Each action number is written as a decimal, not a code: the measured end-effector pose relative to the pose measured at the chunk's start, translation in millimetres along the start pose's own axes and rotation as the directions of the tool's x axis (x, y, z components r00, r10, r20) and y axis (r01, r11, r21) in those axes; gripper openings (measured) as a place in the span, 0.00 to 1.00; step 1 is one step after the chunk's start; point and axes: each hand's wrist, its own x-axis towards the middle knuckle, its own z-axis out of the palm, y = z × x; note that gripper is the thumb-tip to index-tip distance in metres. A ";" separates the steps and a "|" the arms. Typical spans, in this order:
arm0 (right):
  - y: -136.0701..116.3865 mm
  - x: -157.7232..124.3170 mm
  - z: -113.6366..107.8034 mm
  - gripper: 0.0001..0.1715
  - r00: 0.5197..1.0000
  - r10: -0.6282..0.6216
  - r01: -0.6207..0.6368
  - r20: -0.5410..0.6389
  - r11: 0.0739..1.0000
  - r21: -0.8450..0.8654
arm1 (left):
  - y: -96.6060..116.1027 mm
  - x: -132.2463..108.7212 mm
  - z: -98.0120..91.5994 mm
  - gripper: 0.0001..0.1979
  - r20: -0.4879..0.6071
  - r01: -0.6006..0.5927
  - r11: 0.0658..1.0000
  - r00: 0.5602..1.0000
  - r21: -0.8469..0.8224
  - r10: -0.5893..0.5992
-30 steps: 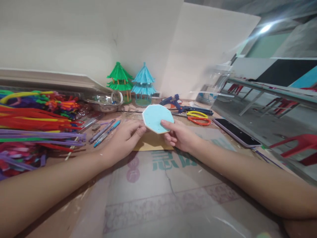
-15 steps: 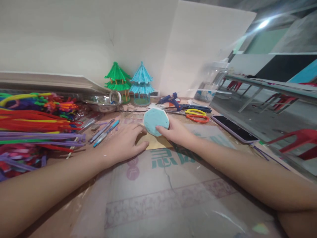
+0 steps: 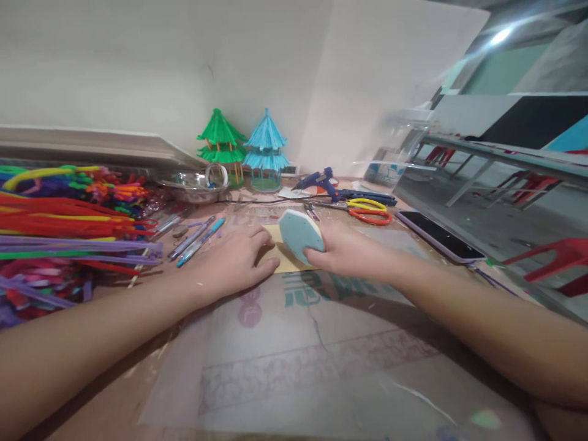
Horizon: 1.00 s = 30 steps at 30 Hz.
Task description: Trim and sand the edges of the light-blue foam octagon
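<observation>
A flat, many-sided light-blue disc [image 3: 297, 236] with a pale rim is tilted up in my right hand [image 3: 346, 250]. My thumb presses its blue face, and the fingers go out of sight behind it. Under the disc lies a sheet of yellow paper [image 3: 285, 265], partly in shadow. My left hand [image 3: 242, 257] rests on the table at the paper's left side, thumb apart from the fingers, holding nothing. Some of its fingertips are hard to make out.
Bundles of coloured pipe cleaners [image 3: 59, 217] fill the left side, near pens [image 3: 201, 243]. Behind stand a metal bowl [image 3: 193, 187], a green pavilion model [image 3: 221, 147] and a blue one [image 3: 266, 150]. A glue gun [image 3: 321, 180], scissors [image 3: 370, 211] and phone [image 3: 438, 236] lie right.
My right hand has lowered the disc slightly and turned it, so its face now shows narrower. My left hand stays in place. The whole view has shifted a little.
</observation>
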 end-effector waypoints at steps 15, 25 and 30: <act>5.9 -3.2 8.5 0.05 0.998 0.039 -0.039 -0.039 0.999 -0.018 | 6.0 1.0 -2.1 0.17 0.048 0.050 0.998 0.998 -0.027 -0.049; 14.2 28.4 19.7 0.07 0.927 0.353 -0.173 -0.126 0.700 0.693 | 3.3 -0.2 -0.8 0.15 -0.002 0.069 0.994 0.998 -0.082 -0.069; 4.2 -3.7 18.1 0.21 0.933 0.356 -0.136 0.056 0.203 0.970 | -2.3 -0.4 5.6 0.11 -0.133 -0.017 0.990 0.991 -0.141 -0.002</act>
